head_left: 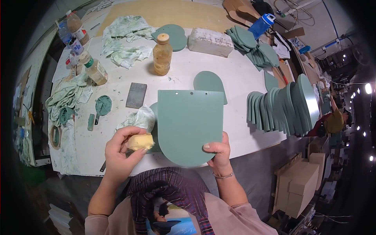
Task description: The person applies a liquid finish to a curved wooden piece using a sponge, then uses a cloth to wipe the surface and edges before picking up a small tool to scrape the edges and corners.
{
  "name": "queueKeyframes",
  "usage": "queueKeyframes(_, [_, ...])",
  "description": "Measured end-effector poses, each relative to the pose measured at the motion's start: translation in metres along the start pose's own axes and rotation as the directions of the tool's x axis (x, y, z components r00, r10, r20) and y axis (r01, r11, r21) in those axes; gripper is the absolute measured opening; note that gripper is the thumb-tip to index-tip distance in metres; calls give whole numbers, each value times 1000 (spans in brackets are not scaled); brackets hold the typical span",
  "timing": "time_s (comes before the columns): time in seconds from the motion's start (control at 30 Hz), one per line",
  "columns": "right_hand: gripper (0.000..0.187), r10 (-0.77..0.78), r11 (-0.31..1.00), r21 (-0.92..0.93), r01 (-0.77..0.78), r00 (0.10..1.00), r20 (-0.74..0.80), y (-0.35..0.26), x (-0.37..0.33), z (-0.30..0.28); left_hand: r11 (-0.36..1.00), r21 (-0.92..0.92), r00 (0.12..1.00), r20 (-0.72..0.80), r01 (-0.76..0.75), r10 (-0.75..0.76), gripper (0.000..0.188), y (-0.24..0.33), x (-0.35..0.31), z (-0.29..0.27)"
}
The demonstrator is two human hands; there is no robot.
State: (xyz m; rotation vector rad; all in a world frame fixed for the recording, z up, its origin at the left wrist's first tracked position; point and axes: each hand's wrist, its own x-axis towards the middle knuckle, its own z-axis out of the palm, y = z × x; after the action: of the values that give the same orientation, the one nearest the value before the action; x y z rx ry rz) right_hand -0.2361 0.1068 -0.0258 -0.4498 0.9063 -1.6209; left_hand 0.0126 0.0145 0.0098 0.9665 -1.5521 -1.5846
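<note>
"While your left hand [119, 152] pinched a yellow sponge [141, 141] between thumb and fingers, how did that block look to handle?"

"Soft and light, most likely; a gentle squeeze seemed enough. Just to its right, the green panel [190, 124] was raised over the near edge of the white table [182, 72], its broad face toward you and its rounded end nearest your body."

"And its feel?"

"Stiff, thin and probably light, perhaps slippery if damp, with a rim that might have chipped if knocked. Your right hand [221, 156] gripped its lower right edge, thumb on the face, fingers mostly hidden behind. Since a hold so low could have let it swivel, farther up that side seemed steadier."

"Anything beyond?"

"Similar panels [290, 105] stood on edge in a row, well apart from your right hand"
</note>
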Motion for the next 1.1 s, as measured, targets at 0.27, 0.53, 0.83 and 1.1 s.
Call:
queueKeyframes(0.27, [41,-8,1000,25,8,1000,-3,-1,-9,1,947,-310,995,84,83,-60,37,-10,2,-8])
queueKeyframes(0.53, [44,-20,998,60,22,999,-31,2,-12,10,862,-481,986,114,161,-121,36,-14,0,-6])
queueKeyframes(0.83, [50,3,996,94,2,998,-59,4,-16,11,872,-472,991,37,130,-129,38,-8,0,-4])
queueKeyframes(1.1, [54,-30,999,10,31,995,-94,3,-17,11,990,83,993,51,-115,111,47,-8,-3,-6])
